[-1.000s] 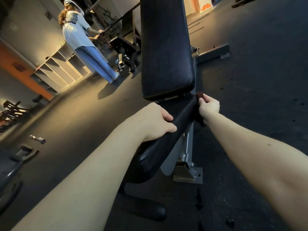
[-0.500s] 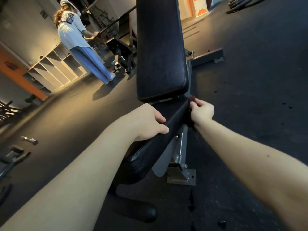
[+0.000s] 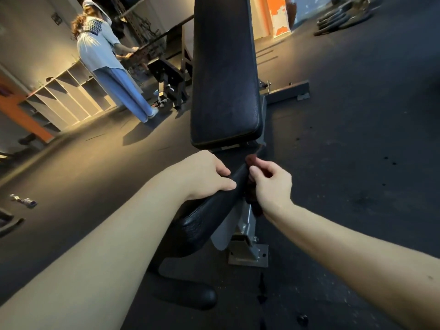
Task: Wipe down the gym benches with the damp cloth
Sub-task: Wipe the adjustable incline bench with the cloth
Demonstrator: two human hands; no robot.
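Note:
A black padded gym bench stands in front of me, its long back pad (image 3: 223,75) running away from me and its seat pad (image 3: 209,215) tilted below my hands. My left hand (image 3: 204,175) rests on top of the seat pad with its fingers curled over the edge. My right hand (image 3: 269,184) grips a dark reddish cloth (image 3: 251,160) against the right side of the seat pad, near the gap between the two pads. Most of the cloth is hidden behind the hand.
The bench's grey metal frame and foot plate (image 3: 248,254) sit on the dark rubber floor. A person (image 3: 107,58) stands at another bench (image 3: 169,79) at the back left, near cubby shelves (image 3: 59,101). A small dumbbell (image 3: 23,201) lies left; weight plates (image 3: 340,17) far right.
My right hand has slid with the cloth along the seat pad's right edge, closer to my left hand. The left hand stays on the seat pad.

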